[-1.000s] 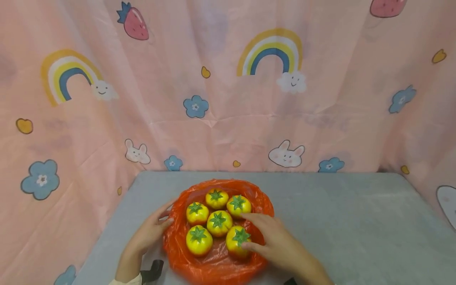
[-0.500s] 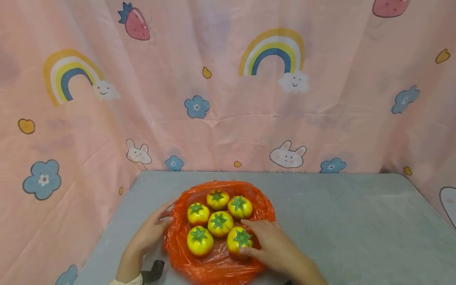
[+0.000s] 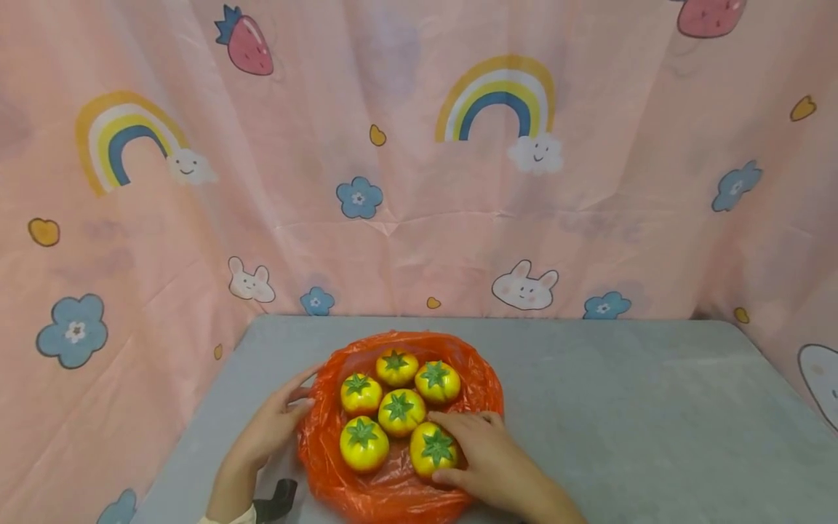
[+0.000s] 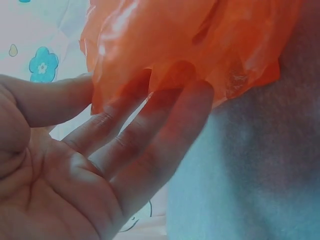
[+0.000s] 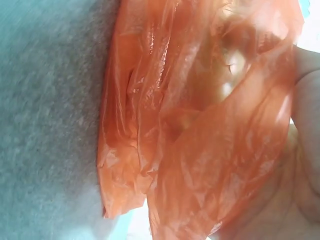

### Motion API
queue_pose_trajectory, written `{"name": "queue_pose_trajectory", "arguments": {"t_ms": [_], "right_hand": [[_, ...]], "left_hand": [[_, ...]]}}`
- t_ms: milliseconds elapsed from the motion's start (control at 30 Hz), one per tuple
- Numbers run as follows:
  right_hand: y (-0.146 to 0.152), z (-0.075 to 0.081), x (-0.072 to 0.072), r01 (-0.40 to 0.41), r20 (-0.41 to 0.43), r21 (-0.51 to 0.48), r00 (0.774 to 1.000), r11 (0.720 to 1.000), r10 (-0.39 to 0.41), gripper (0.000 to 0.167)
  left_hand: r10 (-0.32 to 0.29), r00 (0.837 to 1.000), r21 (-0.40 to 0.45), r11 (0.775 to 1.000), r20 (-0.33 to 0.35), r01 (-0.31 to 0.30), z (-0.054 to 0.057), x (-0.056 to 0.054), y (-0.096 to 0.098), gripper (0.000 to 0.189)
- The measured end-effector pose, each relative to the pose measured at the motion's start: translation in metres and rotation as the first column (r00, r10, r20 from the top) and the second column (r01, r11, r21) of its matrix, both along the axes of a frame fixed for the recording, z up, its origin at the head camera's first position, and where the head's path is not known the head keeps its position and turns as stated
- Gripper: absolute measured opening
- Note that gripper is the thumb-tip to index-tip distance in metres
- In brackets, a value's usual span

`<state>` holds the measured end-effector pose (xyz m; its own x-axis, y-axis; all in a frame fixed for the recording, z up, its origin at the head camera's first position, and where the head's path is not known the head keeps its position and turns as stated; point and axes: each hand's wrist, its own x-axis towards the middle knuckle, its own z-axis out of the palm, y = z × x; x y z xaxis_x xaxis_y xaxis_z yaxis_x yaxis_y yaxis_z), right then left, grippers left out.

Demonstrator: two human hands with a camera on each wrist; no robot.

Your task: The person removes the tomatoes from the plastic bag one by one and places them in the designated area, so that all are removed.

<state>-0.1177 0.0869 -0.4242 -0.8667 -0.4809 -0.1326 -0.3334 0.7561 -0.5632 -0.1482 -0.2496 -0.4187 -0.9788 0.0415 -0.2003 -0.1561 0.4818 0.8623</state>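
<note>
So, the right hand (image 3: 487, 455) has its thumb and fingers curled round the near-right fruit (image 3: 435, 447), a yellow one with a green leafy top, inside an orange-red plastic bag (image 3: 327, 480) that's spread open on the gray table (image 3: 622, 422). The other five fruits (image 3: 401, 413) are in there too, one to its left, the rest farther back. The left hand (image 3: 271, 422) touches the bag's left side, fingers pretty much straight, some showing through the plastic. Beyond the table hangs a pink curtain (image 3: 419, 175) with rainbows and bunnies.
</note>
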Motion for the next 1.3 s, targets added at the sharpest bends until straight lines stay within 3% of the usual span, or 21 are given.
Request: {"name": "queue_pose_trajectory", "arguments": {"t_ms": [367, 667, 833, 1300], "right_hand": [[-0.0045, 0.0001, 0.0038, -0.005, 0.013, 0.041, 1.0, 0.999, 0.004, 0.079], [-0.0042, -0.0003, 0.003, 0.057, 0.049, -0.049, 0.997, 0.997, -0.055, 0.073], [-0.0026, -0.0007, 0.0036, 0.041, 0.043, -0.052, 0.998, 0.998, -0.039, 0.068], [-0.0027, 0.0005, 0.0044, 0.047, 0.035, -0.07, 0.998, 0.996, -0.045, 0.071]], "left_hand": [[0.001, 1.0, -0.001, 1.0, 0.02, -0.001, 0.0004, 0.0, 0.0023, 0.058], [0.009, 1.0, -0.004, 1.0, 0.003, -0.009, -0.0011, -0.001, 0.0055, 0.063], [0.024, 1.0, -0.018, 1.0, 0.009, -0.024, -0.0002, -0.0001, 0.0055, 0.063], [0.033, 0.999, -0.033, 0.999, -0.002, -0.033, -0.0016, -0.0004, 0.0047, 0.064]]}}
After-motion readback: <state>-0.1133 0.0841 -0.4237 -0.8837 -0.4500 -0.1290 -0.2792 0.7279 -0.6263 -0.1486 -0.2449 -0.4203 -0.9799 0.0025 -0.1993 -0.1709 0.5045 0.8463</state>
